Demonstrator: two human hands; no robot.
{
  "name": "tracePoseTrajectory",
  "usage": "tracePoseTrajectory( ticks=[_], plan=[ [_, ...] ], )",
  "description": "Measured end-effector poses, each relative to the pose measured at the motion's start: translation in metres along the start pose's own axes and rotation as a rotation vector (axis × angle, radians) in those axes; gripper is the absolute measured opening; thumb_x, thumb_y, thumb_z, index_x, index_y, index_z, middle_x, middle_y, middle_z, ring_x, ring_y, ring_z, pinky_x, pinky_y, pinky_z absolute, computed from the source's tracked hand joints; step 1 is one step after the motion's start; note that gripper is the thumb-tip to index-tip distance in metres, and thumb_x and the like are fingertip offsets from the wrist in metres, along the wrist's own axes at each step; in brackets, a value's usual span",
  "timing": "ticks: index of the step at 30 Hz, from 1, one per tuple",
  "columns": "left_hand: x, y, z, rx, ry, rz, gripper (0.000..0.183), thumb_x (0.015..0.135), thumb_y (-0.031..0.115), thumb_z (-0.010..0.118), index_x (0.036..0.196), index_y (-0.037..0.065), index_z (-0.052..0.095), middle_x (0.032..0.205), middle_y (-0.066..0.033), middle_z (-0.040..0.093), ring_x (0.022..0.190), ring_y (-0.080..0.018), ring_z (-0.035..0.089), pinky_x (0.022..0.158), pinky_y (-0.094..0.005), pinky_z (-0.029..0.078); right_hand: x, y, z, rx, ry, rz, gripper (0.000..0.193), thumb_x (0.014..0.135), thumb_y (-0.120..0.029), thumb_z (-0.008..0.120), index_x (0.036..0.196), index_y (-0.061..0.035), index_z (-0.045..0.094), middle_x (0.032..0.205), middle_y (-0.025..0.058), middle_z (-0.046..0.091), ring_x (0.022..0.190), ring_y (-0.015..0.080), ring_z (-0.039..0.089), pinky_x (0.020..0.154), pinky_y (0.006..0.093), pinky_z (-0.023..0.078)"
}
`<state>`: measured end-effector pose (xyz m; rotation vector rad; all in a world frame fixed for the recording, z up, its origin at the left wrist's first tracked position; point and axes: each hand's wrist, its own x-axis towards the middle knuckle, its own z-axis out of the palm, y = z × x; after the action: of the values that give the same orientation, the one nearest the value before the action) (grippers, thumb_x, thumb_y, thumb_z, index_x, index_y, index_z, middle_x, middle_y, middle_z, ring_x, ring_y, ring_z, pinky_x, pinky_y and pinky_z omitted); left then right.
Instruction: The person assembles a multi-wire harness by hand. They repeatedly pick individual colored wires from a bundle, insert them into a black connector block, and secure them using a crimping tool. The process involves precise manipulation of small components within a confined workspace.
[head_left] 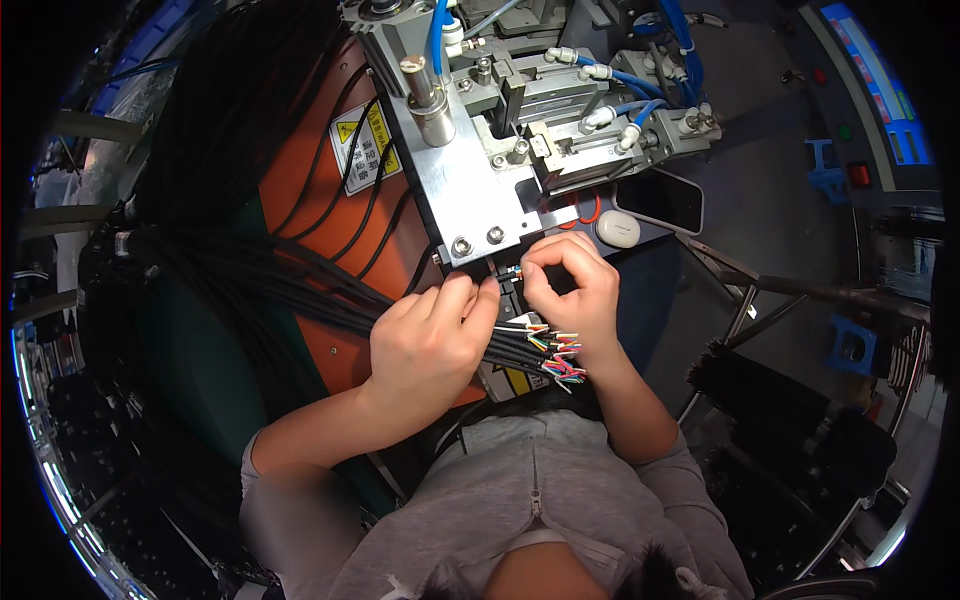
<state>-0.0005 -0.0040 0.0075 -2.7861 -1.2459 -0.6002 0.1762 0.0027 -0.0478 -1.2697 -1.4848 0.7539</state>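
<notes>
My left hand [430, 325] is closed, its thumb and forefinger pinching a black cable [507, 279] just below the front edge of a metal machine plate [465, 200]. Opposite it, my right hand [580, 290] is closed in a pinch on the thin coloured wires [517, 271] at that cable's end. The fingertips partly hide the wires. Under my left hand runs a bundle of black cables [330, 285]. Their stripped ends, with coloured wires [562, 360] fanned out, lie below and between my hands, close to my lap.
Pneumatic cylinders with blue hoses [630, 95] sit behind the plate. A phone [660, 200] and a white rounded case [618, 229] lie right of the machine. A warning label [364, 148] is on the orange surface [300, 200]. A control panel with screen [880, 90] stands far right.
</notes>
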Motion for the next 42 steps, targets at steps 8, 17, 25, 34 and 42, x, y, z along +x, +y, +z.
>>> tracePoseTrajectory(
  ticks=[8, 17, 25, 34, 42],
  plan=[
    [-0.005, -0.001, 0.000, 0.013, -0.038, -0.044, 0.017, 0.072, 0.007, 0.064, 0.088, 0.004, 0.064, 0.072, -0.0016, 0.047, 0.059, -0.0102, 0.055, 0.052, -0.0235, 0.041, 0.010, -0.009, -0.029, 0.140, -0.304, -0.329, 0.023, 0.067, 0.004, 0.071, 0.089, -0.0028, 0.070, 0.090, 0.0072, 0.069, 0.084, 0.0230, 0.064, 0.076, 0.0326, 0.049],
    [0.008, -0.011, -0.012, -0.187, 0.288, 0.187, 0.035, 0.073, 0.012, 0.067, 0.108, 0.005, 0.068, 0.102, -0.0063, 0.061, 0.070, -0.0146, 0.059, 0.059, -0.0237, 0.043, 0.003, -0.008, -0.025, 0.369, -0.148, -0.329, 0.021, 0.068, 0.001, 0.077, 0.087, -0.0025, 0.069, 0.087, 0.0084, 0.068, 0.081, 0.0222, 0.062, 0.073, 0.0318, 0.047],
    [0.006, -0.013, -0.008, -0.344, 0.212, 0.093, 0.025, 0.074, 0.007, 0.070, 0.097, -0.002, 0.065, 0.081, -0.0089, 0.062, 0.062, -0.0187, 0.061, 0.050, -0.0277, 0.047, -0.002, -0.035, 0.006, 0.178, 0.196, -0.362, 0.030, 0.069, -0.002, 0.080, 0.095, -0.0022, 0.065, 0.086, 0.0096, 0.066, 0.079, 0.0234, 0.061, 0.071, 0.0327, 0.048],
    [0.008, -0.010, -0.003, -0.352, 0.294, 0.068, 0.013, 0.075, 0.009, 0.071, 0.082, 0.002, 0.062, 0.067, -0.0037, 0.048, 0.054, -0.0155, 0.051, 0.043, -0.0283, 0.039, 0.004, -0.047, -0.001, 0.548, -0.012, 0.119, 0.011, 0.074, 0.002, 0.074, 0.082, -0.0004, 0.068, 0.081, 0.0089, 0.066, 0.076, 0.0190, 0.060, 0.069, 0.0291, 0.046],
    [0.003, -0.008, -0.002, -0.264, 0.231, 0.062, 0.014, 0.072, 0.007, 0.071, 0.081, 0.002, 0.061, 0.068, -0.0035, 0.049, 0.054, -0.0147, 0.051, 0.042, -0.0278, 0.038, 0.005, -0.044, -0.006, -0.066, 0.057, -0.297, 0.015, 0.071, -0.001, 0.075, 0.078, -0.0030, 0.062, 0.078, 0.0085, 0.062, 0.071, 0.0203, 0.055, 0.066, 0.0305, 0.044]
  ],
)
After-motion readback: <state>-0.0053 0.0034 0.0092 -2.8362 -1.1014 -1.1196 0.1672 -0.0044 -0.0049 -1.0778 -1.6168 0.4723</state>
